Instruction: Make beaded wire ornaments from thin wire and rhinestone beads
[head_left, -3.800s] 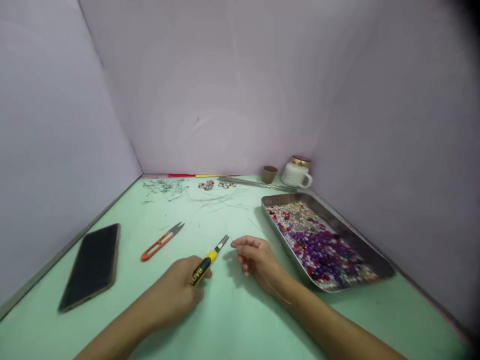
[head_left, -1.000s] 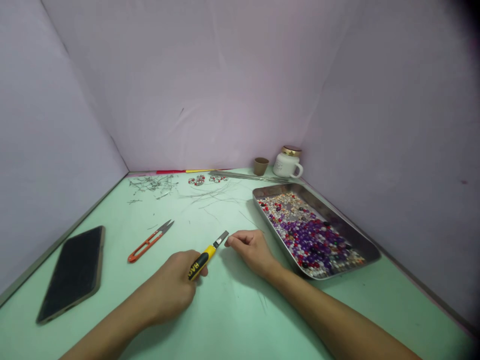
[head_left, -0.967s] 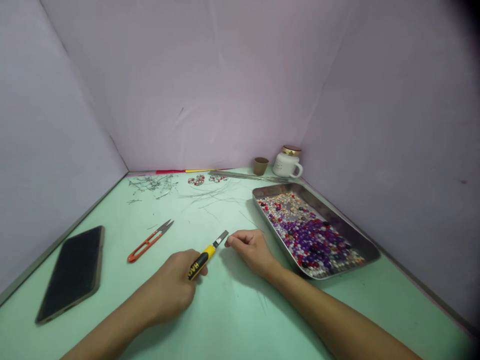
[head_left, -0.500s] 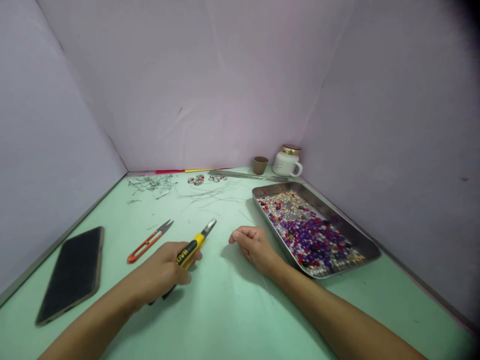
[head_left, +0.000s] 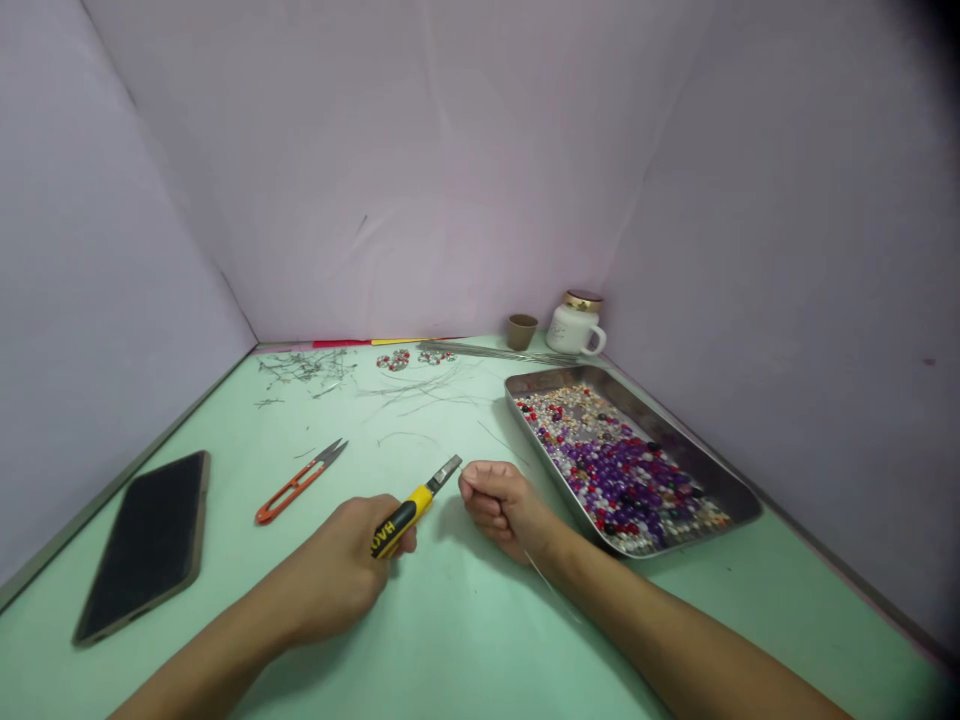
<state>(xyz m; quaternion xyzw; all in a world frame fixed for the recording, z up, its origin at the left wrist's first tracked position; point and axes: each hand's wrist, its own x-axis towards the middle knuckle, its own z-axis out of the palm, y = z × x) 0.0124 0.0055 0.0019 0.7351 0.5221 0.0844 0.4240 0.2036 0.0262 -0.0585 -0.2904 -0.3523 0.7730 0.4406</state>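
Observation:
My left hand [head_left: 341,565] is closed around yellow-and-black pliers [head_left: 411,506], whose metal jaws point up and right toward my right hand. My right hand [head_left: 501,502] is curled into a loose fist on the green table [head_left: 450,640], just right of the jaw tips. A thin wire [head_left: 551,588] trails back from that fist along my forearm. Whether the jaws touch the wire is too fine to tell.
A steel tray [head_left: 720,480] with several mixed beads lies right of my hands. Orange thread snips [head_left: 298,483] and a dark phone [head_left: 142,545] lie to the left. Wire scraps [head_left: 307,368], small beaded pieces [head_left: 394,360], a brown cup [head_left: 521,331] and a white mug [head_left: 574,325] sit by the back wall.
My left hand had swung the pliers up and to the left, and has brought them back down beside my right hand. The right hand has curled tighter into a fist.

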